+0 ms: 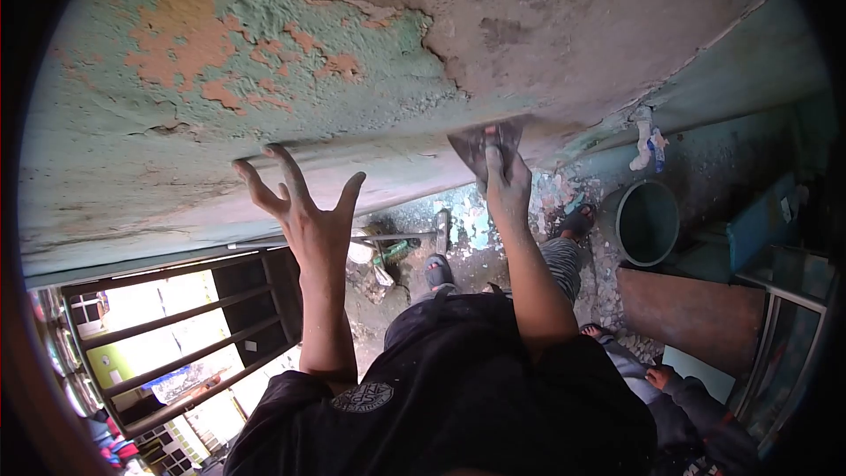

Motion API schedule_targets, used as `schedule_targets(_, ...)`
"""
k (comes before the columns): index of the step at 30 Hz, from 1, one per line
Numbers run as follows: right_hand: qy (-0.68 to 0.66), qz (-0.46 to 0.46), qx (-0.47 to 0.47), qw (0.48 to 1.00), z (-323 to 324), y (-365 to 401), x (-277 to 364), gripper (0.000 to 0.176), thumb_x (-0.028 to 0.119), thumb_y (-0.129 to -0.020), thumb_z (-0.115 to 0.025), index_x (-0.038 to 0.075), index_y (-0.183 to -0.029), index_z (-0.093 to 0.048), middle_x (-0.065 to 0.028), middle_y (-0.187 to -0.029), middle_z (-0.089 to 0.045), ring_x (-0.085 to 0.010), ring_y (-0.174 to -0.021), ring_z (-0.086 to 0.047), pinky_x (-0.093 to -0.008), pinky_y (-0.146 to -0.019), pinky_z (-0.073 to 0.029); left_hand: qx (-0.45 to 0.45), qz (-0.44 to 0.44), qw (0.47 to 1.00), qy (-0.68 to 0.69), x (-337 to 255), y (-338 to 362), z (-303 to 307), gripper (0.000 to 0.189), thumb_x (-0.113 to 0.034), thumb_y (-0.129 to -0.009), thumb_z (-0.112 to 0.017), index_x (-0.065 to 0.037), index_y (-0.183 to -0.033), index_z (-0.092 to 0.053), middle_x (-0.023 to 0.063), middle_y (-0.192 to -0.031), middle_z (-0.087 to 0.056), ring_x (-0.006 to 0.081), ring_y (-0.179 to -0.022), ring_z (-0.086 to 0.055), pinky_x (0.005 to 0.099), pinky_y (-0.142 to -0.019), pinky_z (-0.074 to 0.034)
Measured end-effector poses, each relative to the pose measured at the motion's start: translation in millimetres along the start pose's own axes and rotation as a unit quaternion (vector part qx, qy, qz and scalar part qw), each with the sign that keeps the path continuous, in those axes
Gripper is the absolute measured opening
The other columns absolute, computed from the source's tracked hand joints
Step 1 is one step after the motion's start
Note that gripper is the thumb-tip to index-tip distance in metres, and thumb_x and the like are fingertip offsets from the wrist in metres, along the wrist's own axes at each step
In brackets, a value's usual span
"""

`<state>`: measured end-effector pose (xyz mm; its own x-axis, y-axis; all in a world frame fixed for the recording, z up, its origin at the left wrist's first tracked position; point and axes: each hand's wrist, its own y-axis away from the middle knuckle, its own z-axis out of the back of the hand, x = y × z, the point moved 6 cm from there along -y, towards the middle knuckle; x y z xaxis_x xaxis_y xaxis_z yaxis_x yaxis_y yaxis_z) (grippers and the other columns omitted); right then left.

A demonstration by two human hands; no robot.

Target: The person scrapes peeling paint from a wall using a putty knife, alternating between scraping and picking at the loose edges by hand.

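My right hand (508, 189) grips a putty knife (476, 148), its wide flat blade laid against the wall (388, 150). The thumb presses along the blade's near side, and the handle is mostly hidden in the fist. To the left, my left hand (307, 211) is raised with fingers spread and fingertips right at the wall surface, holding nothing. Green paint covers the wall on the left, with orange patches showing through. Toward the upper right is a bare grey-brown area with a ragged paint edge.
Paint flakes litter the floor below. A large round tub (648, 225) stands at right, near a pipe fitting (643, 141) on the wall. A brown board (692, 304) lies past it. Another person (670, 397) is at lower right. A barred window frame (176, 335) is at left.
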<state>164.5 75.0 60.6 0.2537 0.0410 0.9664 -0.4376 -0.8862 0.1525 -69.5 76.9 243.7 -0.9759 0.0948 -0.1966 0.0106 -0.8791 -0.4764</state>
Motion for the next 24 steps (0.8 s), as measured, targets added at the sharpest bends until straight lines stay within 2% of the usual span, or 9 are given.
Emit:
schedule_targets(2, 0.036, 0.046, 0.020, 0.998, -5, -11, 3, 0.028, 0.029, -0.094, -0.056, 0.002, -0.101, -0.055, -0.0010, -0.075, -0.059, -0.0056, -0.055, -0.050, -0.0212, -0.046, -0.038, 0.007, 0.007, 1.000, 0.013, 0, 3, 0, 0.113, -0.032, -0.063, -0.085, -0.013, -0.149, -0.015, 0.0309, -0.147, 0.009, 0.0511, -0.137, -0.001, 0.0549, -0.094, -0.047)
schedule_targets(3, 0.064, 0.153, -0.010, 0.986, -6, -11, 12, 0.027, 0.030, -0.094, -0.057, 0.003, -0.098, -0.055, -0.0004, -0.074, -0.058, -0.0053, -0.055, -0.050, -0.0203, -0.044, -0.037, -0.010, -0.004, 1.000, 0.016, 0, 1, -1, 0.115, -0.035, -0.063, -0.085, -0.016, -0.149, -0.013, 0.0311, -0.148, 0.008, 0.0504, -0.137, -0.002, 0.0576, -0.098, -0.040)
schedule_targets(4, 0.064, 0.151, -0.005, 0.986, -6, -9, 9, 0.027, 0.030, -0.094, -0.057, 0.003, -0.098, -0.055, -0.0004, -0.074, -0.058, -0.0053, -0.055, -0.050, -0.0203, -0.044, -0.037, -0.025, -0.011, 0.999, 0.016, 0, 1, 0, 0.117, -0.038, -0.062, -0.085, -0.019, -0.150, -0.011, 0.0313, -0.149, 0.007, 0.0497, -0.138, -0.003, 0.0602, -0.101, -0.033)
schedule_targets(6, 0.021, 0.031, -0.004, 0.999, 1, 2, -4, 0.028, 0.029, -0.094, -0.056, 0.003, -0.103, -0.055, -0.0011, -0.076, -0.059, -0.0053, -0.055, -0.050, -0.0198, -0.044, -0.037, -0.027, -0.016, 0.999, 0.019, -2, 4, 3, 0.117, -0.037, -0.062, -0.085, -0.019, -0.150, -0.011, 0.0316, -0.149, 0.007, 0.0496, -0.138, -0.003, 0.0595, -0.101, -0.034)
schedule_targets(10, 0.050, 0.037, 0.001, 0.998, 4, 6, -7, 0.028, 0.026, -0.095, -0.055, 0.002, -0.108, -0.057, -0.0035, -0.083, -0.062, -0.0053, -0.056, -0.051, -0.0199, -0.043, -0.037, -0.012, 0.005, 0.999, 0.036, 0, 0, -1, 0.116, -0.036, -0.063, -0.085, -0.018, -0.150, -0.011, 0.0319, -0.149, 0.006, 0.0496, -0.138, -0.003, 0.0585, -0.102, -0.033)
schedule_targets(12, 0.121, 0.205, 0.001, 0.971, -6, -10, 29, 0.028, 0.027, -0.095, -0.055, 0.001, -0.106, -0.057, -0.0035, -0.083, -0.062, -0.0055, -0.056, -0.051, -0.0203, -0.044, -0.038, -0.029, -0.014, 0.999, 0.028, -2, 1, 0, 0.117, -0.035, -0.062, -0.086, -0.018, -0.150, -0.011, 0.0319, -0.149, 0.006, 0.0497, -0.138, -0.003, 0.0586, -0.101, -0.034)
schedule_targets(13, 0.050, 0.122, 0.017, 0.991, -11, -10, 31, 0.029, 0.029, -0.095, -0.055, 0.002, -0.105, -0.057, -0.0034, -0.081, -0.061, -0.0058, -0.054, -0.049, -0.0203, -0.043, -0.038, -0.025, -0.014, 0.999, 0.029, -3, 2, -2, 0.117, -0.035, -0.062, -0.086, -0.018, -0.150, -0.011, 0.0319, -0.149, 0.006, 0.0497, -0.138, -0.003, 0.0586, -0.101, -0.034)
schedule_targets(16, -0.006, 0.055, 0.001, 0.998, -10, 1, 19, 0.028, 0.030, -0.095, -0.055, 0.003, -0.104, -0.056, -0.0030, -0.078, -0.060, -0.0062, -0.052, -0.048, -0.0202, -0.042, -0.037, -0.033, -0.021, 0.999, 0.018, -2, 0, 2, 0.117, -0.034, -0.062, -0.086, -0.018, -0.150, -0.011, 0.0318, -0.149, 0.007, 0.0496, -0.138, -0.003, 0.0587, -0.101, -0.035)
schedule_targets(24, 0.012, 0.006, 0.004, 1.000, -8, 3, 7, 0.029, 0.032, -0.094, -0.055, 0.003, -0.094, -0.056, -0.0006, -0.067, -0.056, -0.0060, -0.045, -0.045, -0.0212, -0.039, -0.033, -0.024, -0.006, 0.999, 0.034, -2, 0, 0, 0.116, -0.036, -0.063, -0.085, -0.018, -0.150, -0.012, 0.0322, -0.149, 0.006, 0.0499, -0.138, -0.004, 0.0590, -0.101, -0.034)
